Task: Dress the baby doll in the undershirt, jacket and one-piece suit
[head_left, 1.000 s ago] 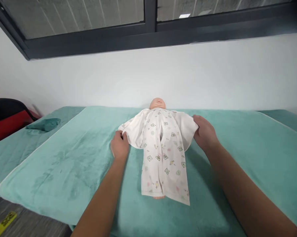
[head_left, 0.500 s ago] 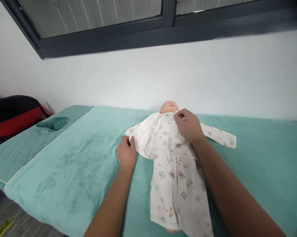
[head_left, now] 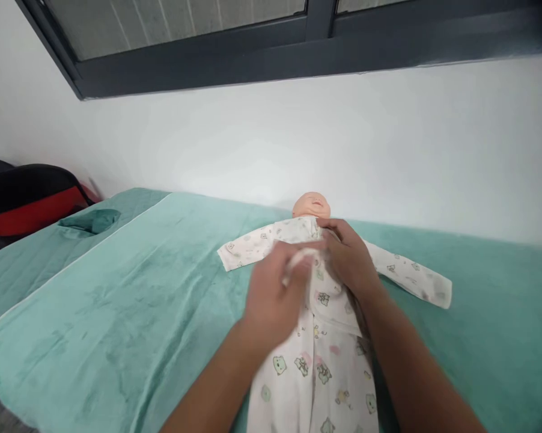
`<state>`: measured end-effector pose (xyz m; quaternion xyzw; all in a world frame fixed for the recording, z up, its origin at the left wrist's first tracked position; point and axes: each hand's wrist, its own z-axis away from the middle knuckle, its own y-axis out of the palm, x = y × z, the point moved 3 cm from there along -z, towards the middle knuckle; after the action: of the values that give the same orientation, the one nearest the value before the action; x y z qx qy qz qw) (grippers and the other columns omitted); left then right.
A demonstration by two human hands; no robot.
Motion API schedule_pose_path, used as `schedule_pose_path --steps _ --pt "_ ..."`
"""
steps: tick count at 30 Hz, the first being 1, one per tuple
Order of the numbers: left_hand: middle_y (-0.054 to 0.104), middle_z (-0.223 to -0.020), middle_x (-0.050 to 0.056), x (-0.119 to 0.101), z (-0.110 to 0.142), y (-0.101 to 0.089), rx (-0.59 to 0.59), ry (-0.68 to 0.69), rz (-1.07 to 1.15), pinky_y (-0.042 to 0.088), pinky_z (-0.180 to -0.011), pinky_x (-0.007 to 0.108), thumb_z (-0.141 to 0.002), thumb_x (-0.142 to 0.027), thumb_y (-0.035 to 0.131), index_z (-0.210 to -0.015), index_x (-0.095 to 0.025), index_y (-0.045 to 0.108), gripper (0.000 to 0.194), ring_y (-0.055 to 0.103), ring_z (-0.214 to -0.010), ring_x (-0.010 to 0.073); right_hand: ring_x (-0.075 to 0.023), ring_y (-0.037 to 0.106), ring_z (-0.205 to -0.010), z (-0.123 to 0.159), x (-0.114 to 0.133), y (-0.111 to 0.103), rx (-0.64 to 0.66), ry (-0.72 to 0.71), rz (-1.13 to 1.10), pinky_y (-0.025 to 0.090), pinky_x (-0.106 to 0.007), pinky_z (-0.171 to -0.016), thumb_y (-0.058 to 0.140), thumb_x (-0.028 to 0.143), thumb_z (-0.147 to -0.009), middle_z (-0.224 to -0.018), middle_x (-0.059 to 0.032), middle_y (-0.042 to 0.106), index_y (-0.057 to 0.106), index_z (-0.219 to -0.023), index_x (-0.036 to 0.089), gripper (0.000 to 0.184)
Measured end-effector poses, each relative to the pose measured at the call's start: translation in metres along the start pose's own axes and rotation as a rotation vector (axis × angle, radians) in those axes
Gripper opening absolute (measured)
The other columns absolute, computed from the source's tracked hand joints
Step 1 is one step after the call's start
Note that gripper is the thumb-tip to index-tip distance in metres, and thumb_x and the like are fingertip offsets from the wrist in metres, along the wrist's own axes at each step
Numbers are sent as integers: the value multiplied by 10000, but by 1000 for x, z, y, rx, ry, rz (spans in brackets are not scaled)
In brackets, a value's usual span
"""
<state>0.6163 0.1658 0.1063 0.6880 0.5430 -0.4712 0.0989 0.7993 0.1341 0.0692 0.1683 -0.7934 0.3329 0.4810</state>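
Note:
A baby doll [head_left: 312, 205] lies on its back, its head by the wall. It wears a white baby shirt [head_left: 248, 245] printed with small animals, both sleeves spread out sideways. Below it are matching white trousers [head_left: 298, 373]. My left hand [head_left: 275, 294], blurred by motion, pinches the edge of the shirt's front flap over the chest. Just beside it, my right hand [head_left: 350, 255] has bent fingers closed on the shirt below the collar. Both hands partly hide the doll's chest.
A teal padded bed cover [head_left: 118, 300] lies under the doll. Behind it stands a white wall [head_left: 208, 144] with a dark window frame [head_left: 253, 54]. At the far left are a folded teal cloth [head_left: 91, 221] and a black and red object [head_left: 32, 201].
My left hand has brought the shirt flap from the left side across the chest to my right hand. The sleeve on the left now shows fully. The view has shifted slightly.

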Motion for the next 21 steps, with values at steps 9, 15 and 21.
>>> schedule_pose_path --steps 9,15,21 --pt "695 -720 6 -5 -26 16 160 -47 8 490 -664 278 -951 -390 459 -697 -217 650 362 630 -681 152 -232 643 -1040 -11 -11 -17 -81 -40 -96 491 -403 -932 506 229 -801 -1144 -79 692 628 -964 227 203" --pt "680 -727 8 46 -99 40 27 -322 -143 421 -608 260 -851 -259 537 -764 -191 651 158 598 -670 153 -221 625 -915 -13 -4 -20 -120 -157 106 498 -383 -862 471 227 -824 -993 -75 691 640 -904 218 187" --pt "702 -797 19 66 -116 58 212 -353 -258 369 -579 273 -835 -323 556 -794 -219 675 164 581 -675 171 -258 555 -1041 -19 -11 -7 -33 -136 185 453 -432 -917 470 300 -878 -1089 -87 652 675 -964 230 234"
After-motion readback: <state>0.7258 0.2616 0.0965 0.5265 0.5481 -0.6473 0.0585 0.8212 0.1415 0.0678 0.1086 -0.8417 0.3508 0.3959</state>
